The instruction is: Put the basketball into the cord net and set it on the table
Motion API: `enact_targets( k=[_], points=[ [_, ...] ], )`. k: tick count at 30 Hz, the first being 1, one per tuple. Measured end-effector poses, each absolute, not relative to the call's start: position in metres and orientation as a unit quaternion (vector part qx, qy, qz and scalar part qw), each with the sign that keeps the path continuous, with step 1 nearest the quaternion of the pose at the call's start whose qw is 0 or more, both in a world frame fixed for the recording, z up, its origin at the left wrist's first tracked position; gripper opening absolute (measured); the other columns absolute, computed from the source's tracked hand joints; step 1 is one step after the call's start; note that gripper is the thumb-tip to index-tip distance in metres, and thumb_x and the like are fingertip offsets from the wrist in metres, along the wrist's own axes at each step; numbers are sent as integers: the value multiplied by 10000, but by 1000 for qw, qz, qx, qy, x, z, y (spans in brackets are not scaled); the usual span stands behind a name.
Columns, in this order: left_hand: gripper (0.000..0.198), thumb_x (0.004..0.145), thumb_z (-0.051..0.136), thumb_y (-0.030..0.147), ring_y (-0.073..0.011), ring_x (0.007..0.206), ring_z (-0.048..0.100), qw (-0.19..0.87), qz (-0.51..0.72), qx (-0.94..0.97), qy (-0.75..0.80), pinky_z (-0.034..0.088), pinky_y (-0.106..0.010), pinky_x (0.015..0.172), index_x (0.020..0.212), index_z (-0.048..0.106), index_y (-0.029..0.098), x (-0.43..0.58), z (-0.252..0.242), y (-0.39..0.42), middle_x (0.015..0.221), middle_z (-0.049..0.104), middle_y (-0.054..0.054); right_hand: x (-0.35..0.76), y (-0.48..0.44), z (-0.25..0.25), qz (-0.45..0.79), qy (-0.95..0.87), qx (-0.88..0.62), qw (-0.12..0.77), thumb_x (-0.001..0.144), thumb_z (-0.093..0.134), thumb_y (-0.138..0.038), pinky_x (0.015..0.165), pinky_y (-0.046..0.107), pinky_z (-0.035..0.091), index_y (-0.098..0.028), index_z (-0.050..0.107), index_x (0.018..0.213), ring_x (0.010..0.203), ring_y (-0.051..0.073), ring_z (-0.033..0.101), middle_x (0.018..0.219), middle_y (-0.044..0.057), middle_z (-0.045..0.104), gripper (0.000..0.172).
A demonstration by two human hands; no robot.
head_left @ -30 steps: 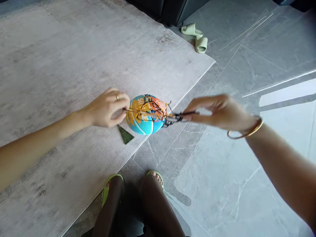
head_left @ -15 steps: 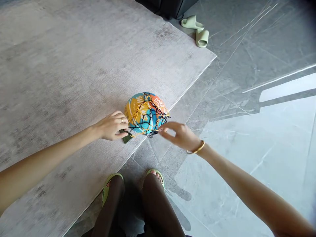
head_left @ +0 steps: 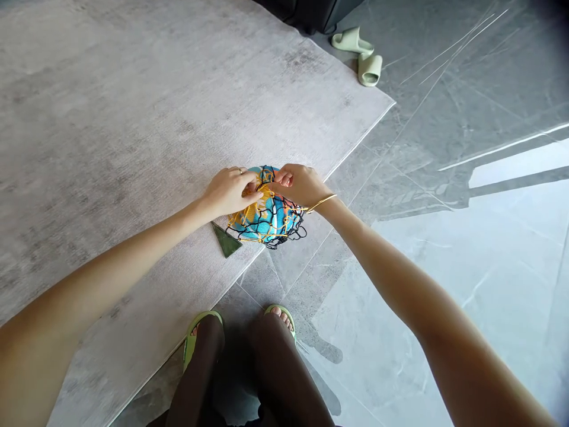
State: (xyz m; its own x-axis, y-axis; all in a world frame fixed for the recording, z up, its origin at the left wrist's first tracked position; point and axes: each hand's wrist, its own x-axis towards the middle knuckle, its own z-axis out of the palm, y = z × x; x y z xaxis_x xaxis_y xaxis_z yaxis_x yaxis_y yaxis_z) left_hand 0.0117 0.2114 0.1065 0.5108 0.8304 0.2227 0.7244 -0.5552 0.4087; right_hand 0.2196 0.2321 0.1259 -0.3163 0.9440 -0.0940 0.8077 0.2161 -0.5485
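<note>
A blue, yellow and orange ball (head_left: 261, 228) rests at the rug's edge, wrapped in a black and yellow net bag (head_left: 276, 220). My left hand (head_left: 233, 188) is over the ball's upper left, its fingers curled and pinched on the net's yellow cords. From the upper right, my right hand (head_left: 299, 182) pinches the net with thumb and fingers, close to the left fingertips. Both hands cover part of the ball's top. Loose black loops of net hang at its right. A dark green flat corner (head_left: 227, 240) shows beside the ball at its lower left; I cannot tell what it is.
A pale grey rug (head_left: 146, 118) spreads to the left, with grey tiled floor (head_left: 427, 237) to the right. A pair of light green slides (head_left: 362, 53) lies beyond the rug's corner, near a black piece of furniture (head_left: 311, 15). My feet in green slippers (head_left: 282, 317) are below.
Both hands have moved up from the ball's lower sides to its top and closer together, now pinching the net. More of the dark green corner shows.
</note>
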Motion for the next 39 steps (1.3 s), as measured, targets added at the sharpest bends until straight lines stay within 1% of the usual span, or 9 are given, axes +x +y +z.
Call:
enact_targets(
  k=[4,8,11,15,21,26,31,35,39],
  points=[
    [229,844,607,402,-191,781,598,132,195,851,469,469,-357,802,732,620,203,15,105,205,746,652,-33,217,228,126,263,-773,-563,127,749,658,-369,686,311,431,-205,705,764,706,163,571,726,27,645,171],
    [213,803,636,343,-179,709,598,157,157,843,491,476,-344,738,644,598,205,16,102,200,695,661,-23,220,227,123,286,-759,-571,124,743,617,-297,666,302,424,-188,694,707,666,147,563,676,22,636,138],
    [190,801,635,331,-158,654,590,209,150,821,509,472,-320,683,662,616,204,16,102,197,706,684,-21,226,227,120,314,-749,-564,147,768,591,-336,637,292,418,-181,695,740,661,144,555,669,25,639,189],
    [194,828,611,349,-148,662,592,235,207,781,540,468,-298,661,721,638,189,22,102,201,759,702,-37,225,226,117,322,-733,-574,175,805,584,-423,629,294,404,-168,690,760,680,147,554,686,40,642,280],
    [127,773,661,285,-167,676,600,286,203,712,609,465,-304,661,699,641,184,41,106,217,725,691,-38,207,228,115,287,-720,-607,176,745,632,-335,657,301,408,-180,618,643,667,143,546,652,29,602,186],
    [109,741,649,269,-175,733,622,379,206,667,608,472,-297,710,703,641,167,34,106,225,751,693,-38,219,229,113,425,-635,-580,281,748,595,-343,622,279,405,-173,574,675,633,116,496,649,6,553,186],
    [103,722,642,261,-155,738,607,407,256,613,627,475,-278,731,727,615,162,20,100,224,762,683,-28,240,222,113,595,-493,-502,388,717,608,-338,605,255,444,-190,540,736,695,121,547,750,14,578,163],
    [61,736,606,193,-125,691,610,495,312,545,601,486,-256,718,720,551,170,21,104,220,731,679,-25,246,213,113,641,-449,-464,415,673,651,-263,632,248,483,-207,504,738,733,123,596,767,3,597,170],
    [99,770,578,168,-100,607,593,597,351,433,577,486,-244,656,730,487,177,24,118,213,649,611,3,251,205,112,645,-452,-446,425,687,681,-256,619,243,491,-213,528,783,672,109,601,694,-24,589,186]
  ],
)
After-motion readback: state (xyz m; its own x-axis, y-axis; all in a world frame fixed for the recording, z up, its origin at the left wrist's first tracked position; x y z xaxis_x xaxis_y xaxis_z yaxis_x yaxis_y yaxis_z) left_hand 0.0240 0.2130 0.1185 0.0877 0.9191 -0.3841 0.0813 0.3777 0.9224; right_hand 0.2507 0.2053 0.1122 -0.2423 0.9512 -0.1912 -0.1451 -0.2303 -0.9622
